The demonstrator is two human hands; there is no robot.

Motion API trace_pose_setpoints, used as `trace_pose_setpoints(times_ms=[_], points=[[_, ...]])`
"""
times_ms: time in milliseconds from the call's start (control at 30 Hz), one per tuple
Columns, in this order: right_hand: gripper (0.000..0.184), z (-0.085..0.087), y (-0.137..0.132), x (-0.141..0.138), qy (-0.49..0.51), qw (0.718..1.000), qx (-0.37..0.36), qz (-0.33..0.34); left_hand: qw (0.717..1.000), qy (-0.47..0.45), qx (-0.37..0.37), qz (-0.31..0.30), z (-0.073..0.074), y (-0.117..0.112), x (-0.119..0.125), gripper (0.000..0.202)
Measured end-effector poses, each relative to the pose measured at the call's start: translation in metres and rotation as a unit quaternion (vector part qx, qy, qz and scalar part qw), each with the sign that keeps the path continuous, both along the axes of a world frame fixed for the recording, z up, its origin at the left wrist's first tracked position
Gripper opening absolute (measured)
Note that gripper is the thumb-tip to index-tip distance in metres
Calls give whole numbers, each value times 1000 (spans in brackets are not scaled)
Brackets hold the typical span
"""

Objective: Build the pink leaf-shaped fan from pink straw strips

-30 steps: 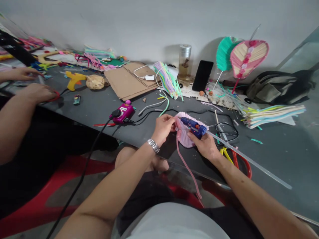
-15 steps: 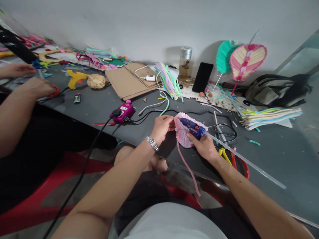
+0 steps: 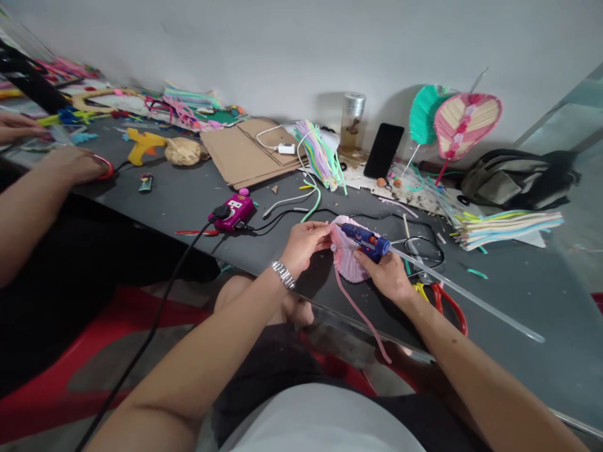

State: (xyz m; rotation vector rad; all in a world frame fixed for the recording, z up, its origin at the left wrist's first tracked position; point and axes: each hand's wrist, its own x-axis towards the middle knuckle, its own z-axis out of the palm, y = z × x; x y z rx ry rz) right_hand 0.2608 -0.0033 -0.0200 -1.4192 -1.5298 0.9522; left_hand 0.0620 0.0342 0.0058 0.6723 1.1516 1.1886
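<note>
My right hand (image 3: 389,271) is wrapped round a blue glue gun (image 3: 363,240), from whose back end a long clear glue stick (image 3: 471,297) sticks out. The gun's nozzle meets the upper left edge of a pink and lilac pipe-cleaner fan (image 3: 351,263). At that same edge my left hand (image 3: 308,243) pinches the fan between thumb and fingers. A loose pink pipe cleaner (image 3: 360,314) trails from the fan over the table's front edge. The gun covers part of the fan.
Red and yellow scissors (image 3: 445,301) lie right of my right hand. A magenta power strip (image 3: 234,211), cardboard (image 3: 245,150) and bundled pipe cleaners (image 3: 320,154) are behind. Finished fans (image 3: 468,125) lean on the wall. A co-worker's hands (image 3: 70,166) are at far left.
The loose pink pipe cleaner's end has swung to the right. My hands and the glue gun keep nearly the same place at the fan; the view has shifted slightly.
</note>
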Motion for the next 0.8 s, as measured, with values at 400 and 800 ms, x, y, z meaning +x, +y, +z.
trace_pose_setpoints(times_ms=[400, 800], points=[[48, -4, 5, 0, 29, 998, 11, 49, 1000, -30, -6, -3, -3, -1, -1, 23], [47, -2, 5, 1, 14, 999, -3, 42, 999, -33, -11, 12, -1, -4, 3, 24]])
